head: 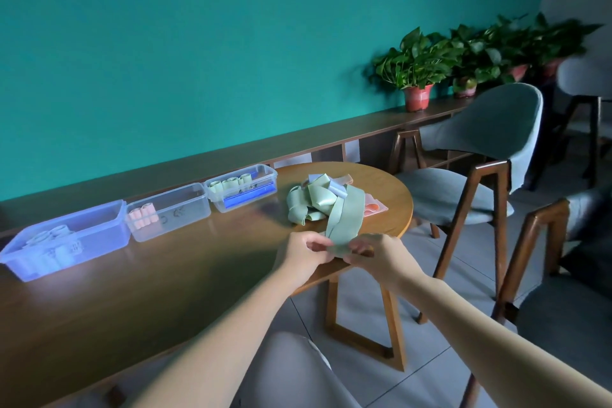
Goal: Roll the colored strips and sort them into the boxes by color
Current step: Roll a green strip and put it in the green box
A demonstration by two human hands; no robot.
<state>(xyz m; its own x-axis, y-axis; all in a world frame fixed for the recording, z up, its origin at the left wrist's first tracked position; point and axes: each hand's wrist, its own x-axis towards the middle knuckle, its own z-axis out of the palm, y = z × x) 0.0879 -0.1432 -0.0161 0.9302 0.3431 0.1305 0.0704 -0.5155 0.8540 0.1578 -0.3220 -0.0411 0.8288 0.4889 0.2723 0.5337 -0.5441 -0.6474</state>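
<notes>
Pinching the near end of a green strip (344, 215), the left hand (304, 250) and right hand (377, 255) meet over the table's (198, 258) near edge, fingers curled round the fabric on either side. From the hands the strip runs up and away to the pile (318, 202), a loose heap of green, blue and pink strips lying on the table's rounded end. Left of the pile, three clear boxes stand in a row along the far edge: the green box (241, 187) nearest it holds green rolls, the pink box (170, 212) next holds pink rolls, and the blue box (66, 238) farthest left holds pale blue rolls. Right of the pile, off the table, stands a grey chair (480, 156).
</notes>
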